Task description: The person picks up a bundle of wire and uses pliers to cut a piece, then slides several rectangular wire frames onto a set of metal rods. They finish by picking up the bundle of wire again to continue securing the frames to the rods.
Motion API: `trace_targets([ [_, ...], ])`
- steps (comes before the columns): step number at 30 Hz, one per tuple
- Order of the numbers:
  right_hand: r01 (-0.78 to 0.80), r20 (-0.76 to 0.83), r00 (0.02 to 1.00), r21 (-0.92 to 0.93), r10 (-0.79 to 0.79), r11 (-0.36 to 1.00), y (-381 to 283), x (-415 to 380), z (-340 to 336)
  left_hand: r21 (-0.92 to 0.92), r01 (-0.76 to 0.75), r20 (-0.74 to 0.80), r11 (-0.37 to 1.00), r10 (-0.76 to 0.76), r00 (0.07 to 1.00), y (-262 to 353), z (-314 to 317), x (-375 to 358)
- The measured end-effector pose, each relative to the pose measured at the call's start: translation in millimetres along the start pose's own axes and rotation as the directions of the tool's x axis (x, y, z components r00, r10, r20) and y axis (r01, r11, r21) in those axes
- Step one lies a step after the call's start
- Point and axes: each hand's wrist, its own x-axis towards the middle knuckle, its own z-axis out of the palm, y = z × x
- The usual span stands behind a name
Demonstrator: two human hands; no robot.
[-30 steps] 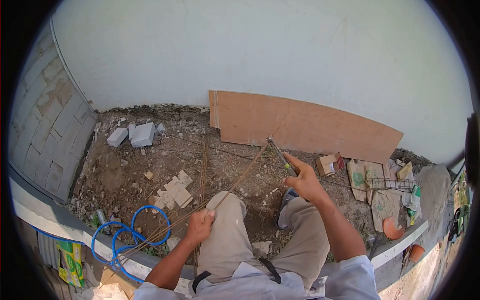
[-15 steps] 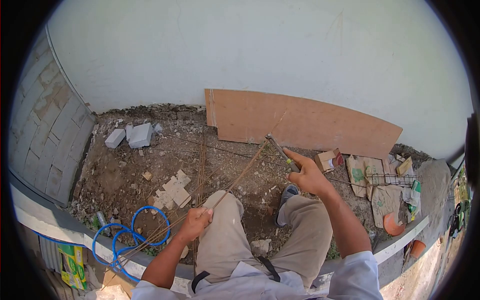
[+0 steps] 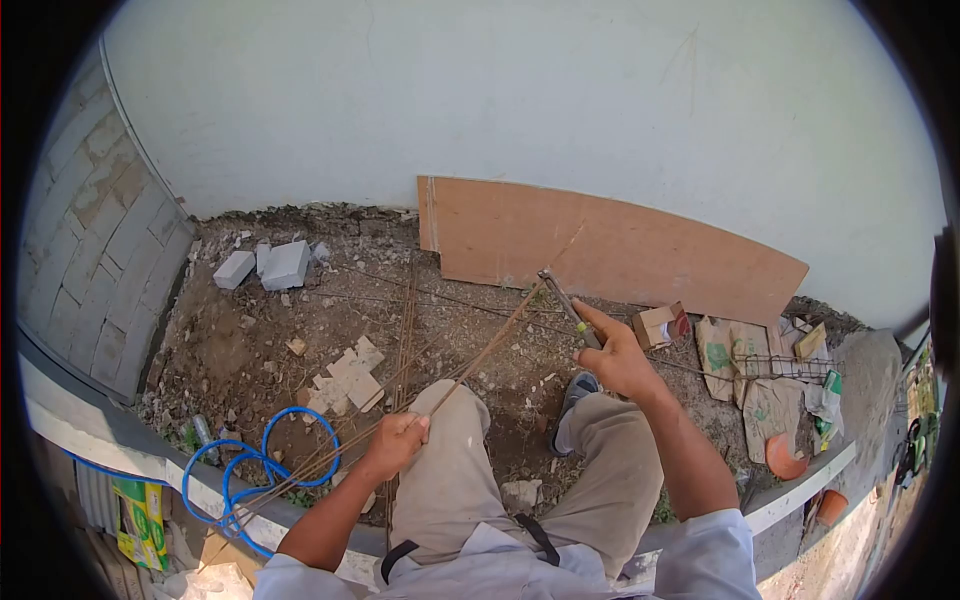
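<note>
My left hand (image 3: 398,447) is closed around a bundle of thin rusty steel rods (image 3: 480,358), close to my left knee. The rods slant from the lower left, past the hand, up to the middle of the view. In my right hand (image 3: 622,357) are metal pincers (image 3: 563,300) with a yellow-green mark on the handle. Their jaws meet the rods near the upper end of the bundle; whether they bite into one cannot be made out. A thin rod end sticks out beyond the jaws, in front of the plywood sheet (image 3: 610,240).
Blue hose (image 3: 268,460) coils at lower left beside the low ledge (image 3: 805,488). White blocks (image 3: 287,265), broken tile pieces (image 3: 350,375) and more rods (image 3: 406,320) lie on the dirt. A carton (image 3: 657,325), flattened sacks (image 3: 770,410) and a wire cage (image 3: 790,367) are on the right.
The whole view has shifted slightly. Both hands keep their grips, and the pincers stay at the same part of the rods.
</note>
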Motion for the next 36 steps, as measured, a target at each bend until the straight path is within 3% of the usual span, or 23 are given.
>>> trace_targets([
  [8,-0.138,-0.069,0.987,0.076,0.143,0.987,-9.5,-8.2,20.2,0.225,-0.071,-0.073,0.972,0.09,0.993,8.7,6.1,-3.7],
  [10,-0.04,-0.145,0.988,0.061,0.048,0.997,1.7,-8.1,28.0,0.267,-0.1,-0.077,0.958,0.125,0.989,10.3,6.8,-4.4],
  [14,-0.117,-0.162,0.978,0.1,0.132,0.988,7.7,-10.0,37.5,0.309,-0.103,-0.072,0.946,0.132,0.989,12.6,7.3,-3.2],
  [20,-0.001,-0.267,0.963,0.121,0.034,0.993,19.9,-8.3,50.5,0.321,-0.139,-0.066,0.937,0.169,0.983,8.6,8.5,-1.1],
  [29,-0.114,-0.159,0.977,0.183,0.144,0.976,27.3,-13.0,38.1,0.383,-0.111,-0.06,0.917,0.145,0.988,17.7,6.2,-1.1],
  [32,-0.062,-0.112,0.993,-0.118,0.049,0.991,36.0,-9.3,18.0,0.399,-0.067,-0.036,0.915,0.089,0.995,24.7,4.1,-8.4],
  [35,-0.046,-0.045,0.999,-0.413,0.03,0.909,34.7,-3.1,-3.4,0.386,-0.025,-0.034,0.922,0.042,0.999,22.2,-1.3,-5.4],
  [36,0.035,-0.089,0.993,-0.381,-0.074,0.924,36.8,-2.2,-9.7,0.378,-0.022,-0.038,0.925,0.04,0.999,23.1,-2.6,-6.3],
])
